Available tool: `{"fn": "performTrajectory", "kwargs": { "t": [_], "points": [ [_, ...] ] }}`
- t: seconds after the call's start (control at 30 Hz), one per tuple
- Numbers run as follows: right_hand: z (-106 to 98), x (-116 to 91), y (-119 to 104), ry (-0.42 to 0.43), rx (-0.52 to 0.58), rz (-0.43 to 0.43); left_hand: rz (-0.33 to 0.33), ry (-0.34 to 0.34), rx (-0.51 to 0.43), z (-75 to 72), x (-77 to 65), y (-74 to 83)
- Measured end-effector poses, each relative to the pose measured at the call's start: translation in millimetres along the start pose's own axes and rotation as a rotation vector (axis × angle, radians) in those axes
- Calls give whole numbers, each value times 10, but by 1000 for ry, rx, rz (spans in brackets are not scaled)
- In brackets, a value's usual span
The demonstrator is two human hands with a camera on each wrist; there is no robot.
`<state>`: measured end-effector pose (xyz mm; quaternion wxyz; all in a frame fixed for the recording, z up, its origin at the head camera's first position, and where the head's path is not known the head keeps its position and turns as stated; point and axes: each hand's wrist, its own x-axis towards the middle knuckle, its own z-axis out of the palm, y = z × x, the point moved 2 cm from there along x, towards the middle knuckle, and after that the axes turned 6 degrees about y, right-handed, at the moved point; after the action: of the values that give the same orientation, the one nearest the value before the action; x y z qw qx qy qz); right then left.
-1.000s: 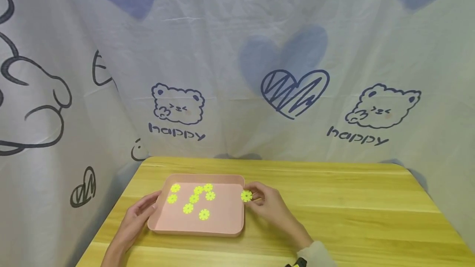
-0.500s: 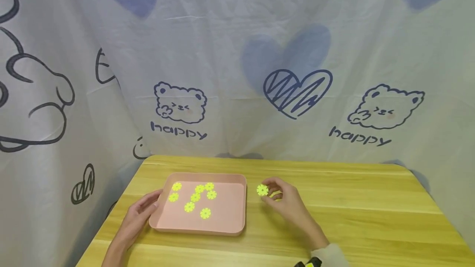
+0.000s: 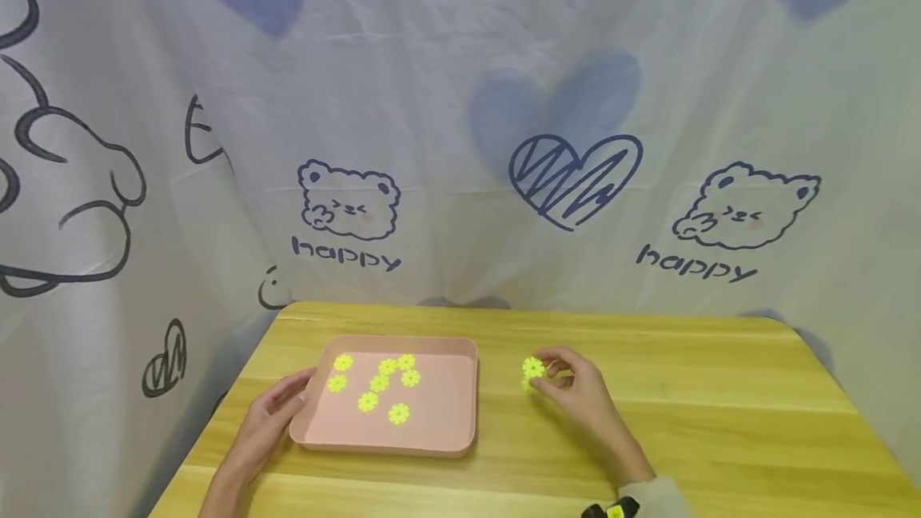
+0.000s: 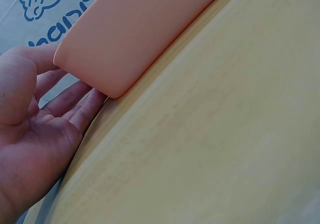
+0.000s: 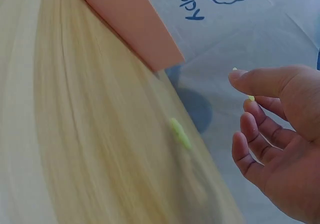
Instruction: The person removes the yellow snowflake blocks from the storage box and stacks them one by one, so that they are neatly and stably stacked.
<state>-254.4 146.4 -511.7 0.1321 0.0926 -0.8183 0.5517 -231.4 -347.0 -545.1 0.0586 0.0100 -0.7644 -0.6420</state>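
Note:
My left hand (image 3: 268, 422) holds the pink tray (image 3: 439, 430) by its left wall, thumb at the rim; in the left wrist view the fingers (image 4: 85, 106) lie against the tray's end (image 4: 125, 39). Several yellow-green snowflake discs, flat with notched edges, lie in the tray. Right of the tray, my right hand (image 3: 583, 390) pinches one snowflake disc (image 3: 532, 367) between thumb and forefinger, above the table. Another snowflake disc (image 5: 180, 134) lies on the table below it, mostly hidden in the head view. In the right wrist view the pinched disc (image 5: 251, 98) barely shows behind the thumb.
The wooden table (image 3: 691, 422) stretches to the right of the tray. Behind and to the left hangs a pale curtain (image 3: 446, 118) printed with hearts and bears. A dark watch-like strap (image 3: 612, 508) sits on my right wrist.
My right hand has moved right, away from the tray's right wall, with the snowflake disc pinched. A second disc now shows beneath it. The left hand keeps its hold on the tray.

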Motion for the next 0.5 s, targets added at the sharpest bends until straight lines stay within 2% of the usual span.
{"fn": "performTrajectory", "kwargs": {
  "t": [0.3, 0.5],
  "points": [
    [-13, 28, 138, 4, -45, 48, 21, -6, -4, -15, 8, 28],
    [8, 27, 231, -4, -62, 51, 13, -4, 2, -3, -6, 15]
  ]
}}
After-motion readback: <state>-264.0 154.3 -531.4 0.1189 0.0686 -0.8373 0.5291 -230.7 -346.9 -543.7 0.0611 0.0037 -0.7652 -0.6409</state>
